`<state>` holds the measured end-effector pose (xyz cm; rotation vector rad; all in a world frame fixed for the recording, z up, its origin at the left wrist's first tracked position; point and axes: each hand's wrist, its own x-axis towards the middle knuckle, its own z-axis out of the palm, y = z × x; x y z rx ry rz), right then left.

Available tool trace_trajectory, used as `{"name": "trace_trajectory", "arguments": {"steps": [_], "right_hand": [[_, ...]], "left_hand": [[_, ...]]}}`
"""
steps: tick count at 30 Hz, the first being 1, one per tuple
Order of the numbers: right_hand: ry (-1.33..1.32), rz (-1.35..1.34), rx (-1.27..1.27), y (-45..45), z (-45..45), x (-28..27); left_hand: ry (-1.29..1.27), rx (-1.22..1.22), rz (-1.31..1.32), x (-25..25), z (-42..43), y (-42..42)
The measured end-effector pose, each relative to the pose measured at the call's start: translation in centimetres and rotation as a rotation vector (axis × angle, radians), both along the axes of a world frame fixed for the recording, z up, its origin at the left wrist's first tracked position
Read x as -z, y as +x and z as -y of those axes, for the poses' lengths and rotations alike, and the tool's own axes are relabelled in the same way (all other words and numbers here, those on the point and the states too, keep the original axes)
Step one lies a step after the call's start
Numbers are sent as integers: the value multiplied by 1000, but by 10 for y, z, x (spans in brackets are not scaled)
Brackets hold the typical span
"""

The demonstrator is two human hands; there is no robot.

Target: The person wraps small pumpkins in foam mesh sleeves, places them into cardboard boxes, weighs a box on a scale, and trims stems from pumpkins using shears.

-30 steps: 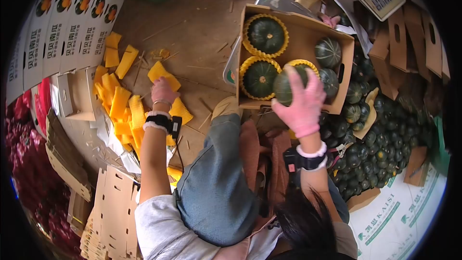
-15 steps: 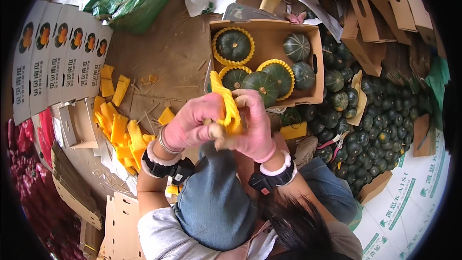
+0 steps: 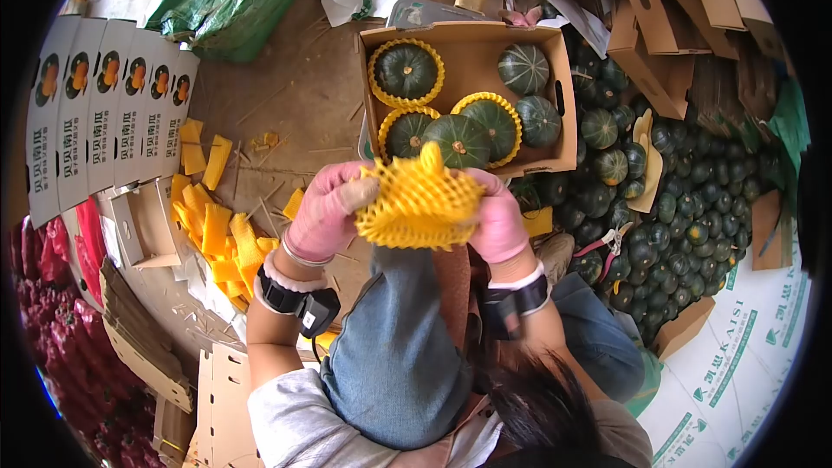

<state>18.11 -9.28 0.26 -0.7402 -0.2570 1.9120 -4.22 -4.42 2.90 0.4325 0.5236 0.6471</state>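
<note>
A yellow foam net [image 3: 419, 204] is stretched wide between my two pink-gloved hands, above my knee. My left hand [image 3: 328, 211] grips its left side, and my right hand [image 3: 497, 218] grips its right side. Just beyond them stands an open cardboard box [image 3: 468, 33] with green pumpkins. Three pumpkins there sit in yellow nets, among them the one at the back left [image 3: 406, 71]. A bare pumpkin [image 3: 456, 142] rests at the front, partly over its netted neighbours. Two more bare ones, a striped pumpkin [image 3: 523, 69] and a darker one [image 3: 538, 121], are at the box's right side.
Folded yellow nets [image 3: 217, 230] are piled on the floor at left, near upright printed cartons [image 3: 111, 113]. A large heap of pumpkins [image 3: 685, 217] fills the right, with red-handled clippers [image 3: 614, 247] on it. Cardboard trays [image 3: 663, 52] stand back right; a green bag [image 3: 230, 0] lies back left.
My left hand has picked up a net from the floor pile, and my right hand has left the bare pumpkin in the box. Both hands came together, then spread the net open.
</note>
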Motion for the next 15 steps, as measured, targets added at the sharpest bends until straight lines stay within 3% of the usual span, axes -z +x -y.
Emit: {"name": "trace_trajectory", "arguments": {"steps": [1,3,4,5,6,7,9,11,13,14,15], "right_hand": [[-96,-380,77,4,4,-3],[150,-233,-54,9,8,-6],[243,-134,-132,11,7,-7],[337,-34,-209,12,6,-8],[244,-36,-228,10,8,-10],[246,79,-162,7,10,-9],[239,314,-29,-3,14,-6],[171,368,151,-23,8,-15],[156,348,27,-25,8,-21],[345,578,53,-27,8,-17],[395,645,21,-25,8,-12]], "left_hand": [[123,24,-51,3,-1,0],[369,67,-152,2,-3,5],[503,-26,-203,-5,-3,16],[465,-1,-188,-9,-1,20],[427,26,-171,-12,2,22],[388,54,-152,-13,3,24],[604,7,-304,-4,0,27],[690,-33,-403,3,0,28],[868,-35,-499,9,-1,27],[941,-50,-512,9,-2,27],[1015,-65,-526,8,-3,27]]}}
